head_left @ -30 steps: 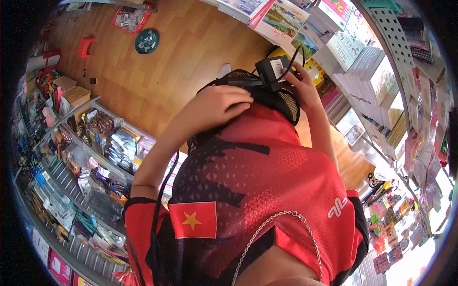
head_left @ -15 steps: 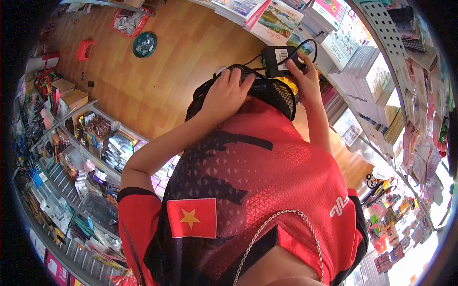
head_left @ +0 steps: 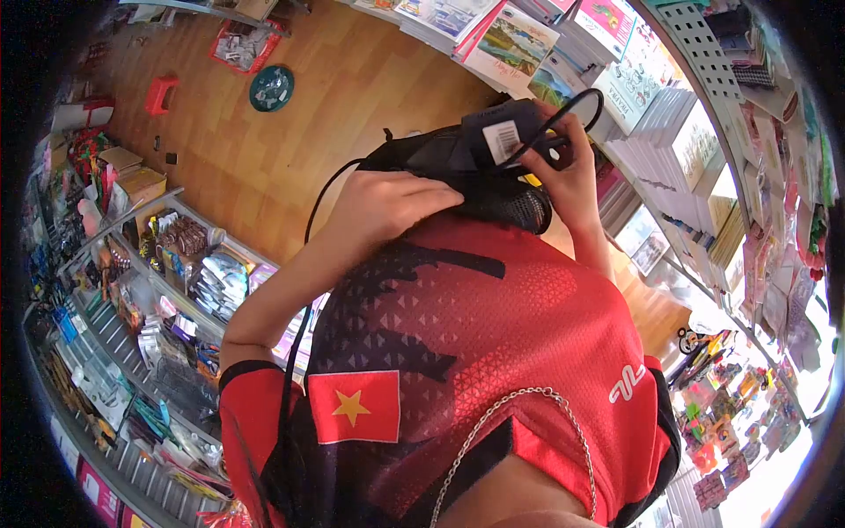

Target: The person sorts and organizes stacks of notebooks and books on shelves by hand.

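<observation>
In my right hand is a black box-shaped device with a white barcode label, tilted above a black mesh bag at my waist. My fingers are closed around its right end. A black cable loops out beside that hand. My left hand is closed on the near edge of the bag, its fingertips pointing right; its thumb is hard to make out. Another stretch of black cable runs down past my left forearm. What lies inside the bag is hidden.
Shelves of packaged goods stand on my left. Stacked books fill the rack on my right. On the wooden floor ahead are a red basket, a green round tray and a red stool.
The device has tilted and shifted slightly left over the bag. My left hand has moved down and left, its fingers straighter. A cable now shows along my left forearm.
</observation>
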Demonstrator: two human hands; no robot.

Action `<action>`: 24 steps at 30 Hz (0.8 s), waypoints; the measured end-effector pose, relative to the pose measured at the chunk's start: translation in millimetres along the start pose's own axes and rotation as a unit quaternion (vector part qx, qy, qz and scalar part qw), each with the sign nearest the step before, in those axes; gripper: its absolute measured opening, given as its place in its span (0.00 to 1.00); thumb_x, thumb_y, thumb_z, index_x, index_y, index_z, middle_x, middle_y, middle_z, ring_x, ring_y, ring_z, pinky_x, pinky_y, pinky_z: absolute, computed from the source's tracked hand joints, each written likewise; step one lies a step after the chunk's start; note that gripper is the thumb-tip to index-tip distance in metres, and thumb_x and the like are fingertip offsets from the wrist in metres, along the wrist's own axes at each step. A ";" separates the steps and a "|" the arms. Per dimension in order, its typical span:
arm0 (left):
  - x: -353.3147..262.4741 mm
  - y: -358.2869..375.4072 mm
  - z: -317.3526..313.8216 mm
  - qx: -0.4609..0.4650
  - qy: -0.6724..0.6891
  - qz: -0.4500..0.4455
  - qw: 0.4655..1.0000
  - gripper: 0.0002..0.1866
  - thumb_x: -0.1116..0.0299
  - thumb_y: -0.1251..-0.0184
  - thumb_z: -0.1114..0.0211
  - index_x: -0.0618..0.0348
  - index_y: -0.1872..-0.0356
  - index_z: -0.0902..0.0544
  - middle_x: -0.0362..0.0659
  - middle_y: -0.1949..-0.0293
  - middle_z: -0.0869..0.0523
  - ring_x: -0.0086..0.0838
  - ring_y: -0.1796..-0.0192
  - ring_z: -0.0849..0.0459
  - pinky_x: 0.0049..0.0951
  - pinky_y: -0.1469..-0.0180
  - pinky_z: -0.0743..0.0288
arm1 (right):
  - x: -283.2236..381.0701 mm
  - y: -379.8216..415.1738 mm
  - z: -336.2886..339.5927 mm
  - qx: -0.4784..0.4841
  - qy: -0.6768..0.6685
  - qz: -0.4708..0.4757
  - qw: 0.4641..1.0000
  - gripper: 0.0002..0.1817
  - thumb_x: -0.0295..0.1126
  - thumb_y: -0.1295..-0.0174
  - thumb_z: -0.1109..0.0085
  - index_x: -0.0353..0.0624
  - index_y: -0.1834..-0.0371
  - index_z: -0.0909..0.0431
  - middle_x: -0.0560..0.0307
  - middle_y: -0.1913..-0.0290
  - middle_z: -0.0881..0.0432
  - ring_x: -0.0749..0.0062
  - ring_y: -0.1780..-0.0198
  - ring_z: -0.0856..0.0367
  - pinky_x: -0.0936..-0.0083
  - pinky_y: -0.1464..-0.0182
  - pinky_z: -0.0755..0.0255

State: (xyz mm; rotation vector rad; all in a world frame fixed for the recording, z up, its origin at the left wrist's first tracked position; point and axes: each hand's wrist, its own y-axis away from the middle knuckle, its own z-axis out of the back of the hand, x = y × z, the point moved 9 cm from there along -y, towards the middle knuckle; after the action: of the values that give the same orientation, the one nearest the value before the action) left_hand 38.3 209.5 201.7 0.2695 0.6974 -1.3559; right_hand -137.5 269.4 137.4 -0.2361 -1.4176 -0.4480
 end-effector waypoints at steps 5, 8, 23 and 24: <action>-3.6 3.5 10.0 -0.028 0.025 0.000 0.999 0.13 0.70 0.50 0.40 0.53 0.62 0.15 0.40 0.62 0.13 0.29 0.64 0.14 0.26 0.63 0.20 | 23.6 9.0 -10.9 0.050 0.140 0.005 0.989 0.26 0.26 0.50 0.32 0.46 0.46 0.28 0.60 0.48 0.20 0.66 0.53 0.19 0.73 0.52 0.26; -6.4 6.0 11.1 -0.027 0.020 -0.012 0.999 0.13 0.70 0.50 0.41 0.55 0.62 0.15 0.41 0.62 0.14 0.30 0.64 0.14 0.26 0.62 0.20 | 36.0 14.9 -25.9 0.106 0.177 0.113 0.972 0.25 0.27 0.49 0.33 0.46 0.46 0.27 0.58 0.48 0.20 0.61 0.52 0.19 0.71 0.51 0.26; -19.6 3.0 22.5 -0.068 0.006 -0.082 0.994 0.12 0.70 0.55 0.40 0.53 0.67 0.15 0.38 0.65 0.14 0.28 0.66 0.15 0.24 0.66 0.21 | 45.0 -21.9 -68.4 0.310 0.213 0.170 0.911 0.28 0.21 0.54 0.34 0.49 0.45 0.23 0.52 0.54 0.26 0.59 0.52 0.26 0.68 0.48 0.33; -19.7 4.8 21.7 -0.056 0.016 -0.082 0.995 0.13 0.69 0.53 0.41 0.56 0.65 0.14 0.40 0.63 0.14 0.30 0.64 0.14 0.25 0.64 0.20 | 50.8 -24.3 -68.8 0.320 0.229 0.194 0.899 0.28 0.21 0.55 0.34 0.49 0.45 0.23 0.51 0.54 0.27 0.57 0.53 0.26 0.67 0.49 0.33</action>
State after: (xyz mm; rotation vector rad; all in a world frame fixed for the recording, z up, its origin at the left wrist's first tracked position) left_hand 48.5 214.1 229.2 0.1474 0.8350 -1.4653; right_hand -82.0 210.8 174.6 0.1231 -0.9517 0.2921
